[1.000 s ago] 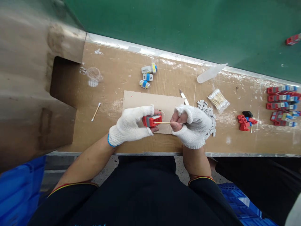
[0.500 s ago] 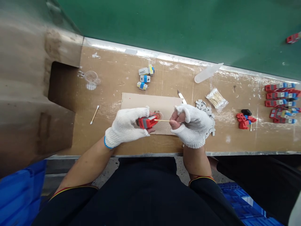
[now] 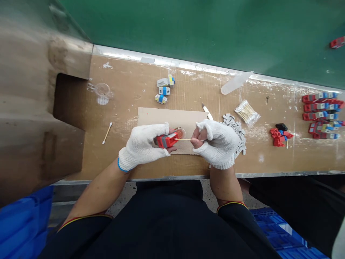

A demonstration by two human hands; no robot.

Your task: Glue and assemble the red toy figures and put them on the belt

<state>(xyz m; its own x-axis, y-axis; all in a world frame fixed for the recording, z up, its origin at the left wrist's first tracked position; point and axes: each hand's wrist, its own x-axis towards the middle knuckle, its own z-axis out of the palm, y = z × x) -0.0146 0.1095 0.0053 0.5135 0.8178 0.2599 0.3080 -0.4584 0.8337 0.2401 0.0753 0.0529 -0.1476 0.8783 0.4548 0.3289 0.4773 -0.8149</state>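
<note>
the left hand (image 3: 142, 145) grips a small red-and-grey plastic block (image 3: 167, 140); the right hand (image 3: 217, 143) pinches a thin wooden cotton swab (image 3: 183, 139) touching it.

The cardboard sheet (image 3: 172, 117) lies on the counter (image 3: 134, 158) just before the person; above it the left hand (image 3: 144, 145) grips a small block (image 3: 166, 140), and the right hand (image 3: 218, 144), to its right, holds a thin stick (image 3: 183, 139) whose tip touches the block; a heap of small clips (image 3: 237, 129) lies right of that hand; the bag of swabs (image 3: 246, 113) lies behind the heap; a lone swab (image 3: 107, 128) lies far left.
</note>
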